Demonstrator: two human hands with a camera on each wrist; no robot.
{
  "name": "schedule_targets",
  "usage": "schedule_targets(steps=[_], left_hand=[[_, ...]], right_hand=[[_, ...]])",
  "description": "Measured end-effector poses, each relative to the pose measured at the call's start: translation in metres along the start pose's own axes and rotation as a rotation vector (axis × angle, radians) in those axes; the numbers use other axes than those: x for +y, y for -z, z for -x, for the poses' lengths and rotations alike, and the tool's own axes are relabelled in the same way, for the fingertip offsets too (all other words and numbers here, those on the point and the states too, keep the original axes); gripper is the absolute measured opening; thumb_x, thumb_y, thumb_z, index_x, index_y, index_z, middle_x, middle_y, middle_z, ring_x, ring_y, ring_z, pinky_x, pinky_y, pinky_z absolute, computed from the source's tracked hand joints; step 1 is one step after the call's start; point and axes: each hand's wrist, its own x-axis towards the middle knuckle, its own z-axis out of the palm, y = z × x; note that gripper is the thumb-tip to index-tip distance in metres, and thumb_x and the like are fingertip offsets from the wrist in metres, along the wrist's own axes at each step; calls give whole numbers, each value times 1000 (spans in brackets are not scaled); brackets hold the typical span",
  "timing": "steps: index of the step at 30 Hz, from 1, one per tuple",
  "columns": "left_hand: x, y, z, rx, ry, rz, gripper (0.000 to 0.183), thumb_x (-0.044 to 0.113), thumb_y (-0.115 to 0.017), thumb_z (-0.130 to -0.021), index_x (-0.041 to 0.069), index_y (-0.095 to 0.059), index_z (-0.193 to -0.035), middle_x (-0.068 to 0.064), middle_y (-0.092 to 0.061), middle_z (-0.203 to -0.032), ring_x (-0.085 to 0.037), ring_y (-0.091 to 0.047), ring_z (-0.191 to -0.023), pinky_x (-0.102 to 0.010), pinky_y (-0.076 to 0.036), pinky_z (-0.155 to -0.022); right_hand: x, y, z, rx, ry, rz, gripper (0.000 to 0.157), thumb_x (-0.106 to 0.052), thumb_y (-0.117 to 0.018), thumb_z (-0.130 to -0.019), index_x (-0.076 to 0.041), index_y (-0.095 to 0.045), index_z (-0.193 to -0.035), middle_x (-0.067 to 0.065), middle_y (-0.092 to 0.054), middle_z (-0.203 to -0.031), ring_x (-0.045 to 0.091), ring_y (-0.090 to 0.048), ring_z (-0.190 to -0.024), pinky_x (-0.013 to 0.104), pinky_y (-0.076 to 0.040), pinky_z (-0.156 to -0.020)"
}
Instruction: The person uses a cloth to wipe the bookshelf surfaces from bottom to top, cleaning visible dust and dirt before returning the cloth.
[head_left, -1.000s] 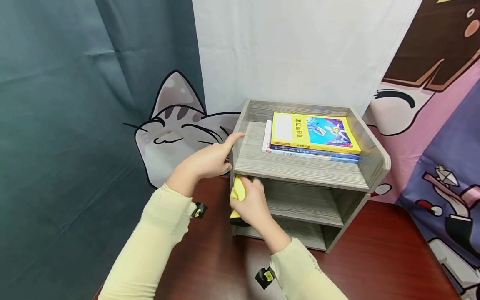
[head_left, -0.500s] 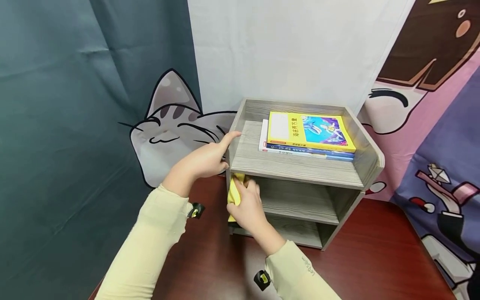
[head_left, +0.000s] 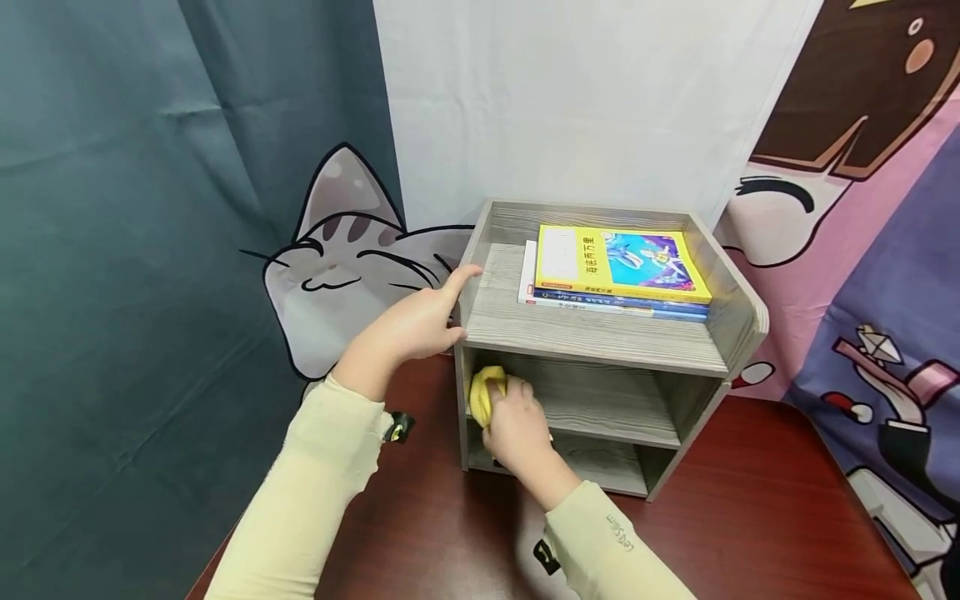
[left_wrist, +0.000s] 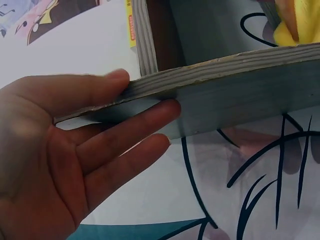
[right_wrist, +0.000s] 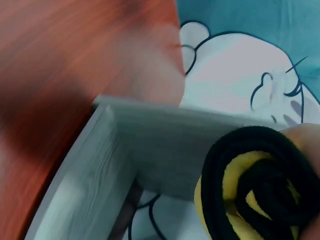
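Note:
A small grey wood-grain shelf unit (head_left: 592, 337) stands on the table. At its left side panel my left hand (head_left: 420, 325) holds the edge; in the left wrist view, the thumb lies along the panel's edge and straight fingers lie against the outer face. My right hand (head_left: 517, 425) grips a bunched yellow cloth (head_left: 487, 392) at the left end of the middle compartment, close to the inside of that panel. Seen from the right wrist, the cloth (right_wrist: 232, 170) is rolled up, yellow with black. Most of the right hand's fingertips are hidden in the head view.
Several books (head_left: 622, 267), a yellow one uppermost, are stacked on the shelf unit's top level. Below the middle compartment is a lower one (head_left: 600, 462). The reddish-brown table (head_left: 735, 483) extends to both sides. Printed curtains (head_left: 600, 100) hang behind.
My right hand and the cloth have moved from the left panel's front edge to inside the middle compartment. My left hand stays at the panel. The head view shifted slightly.

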Motion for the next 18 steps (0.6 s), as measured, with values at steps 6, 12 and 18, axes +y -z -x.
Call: schedule_targets(steps=[6,12,18], left_hand=[[1,-3,0,29,2,5,78,12,-63,-81,23,-17,-143,-7,-54,-59,-21,-51,-54,-34,-41,-55],[0,-3,2,27,16,10,78,12,-63,-82,25,-17,-143,-6,-51,-56,-21,-50,-51,-34,-41,-54],[0,-3,4,25,26,23,78,11,-61,-82,26,-16,-144,-6,-50,-54,-20,-49,-48,-33,-40,-52]], right_hand=[[26,9,13,38,-33,65,56,-12,-71,-54,-4,-61,-108,18,-52,-93,34,-52,-82,44,-48,-63],[57,23,30,60,-48,91,53,-13,-73,-54,-1,-62,-104,20,-52,-89,36,-52,-79,46,-48,-62],[90,40,48,43,-93,121,55,-15,-73,-56,1,-62,-108,22,-52,-89,38,-52,-78,48,-47,-62]])
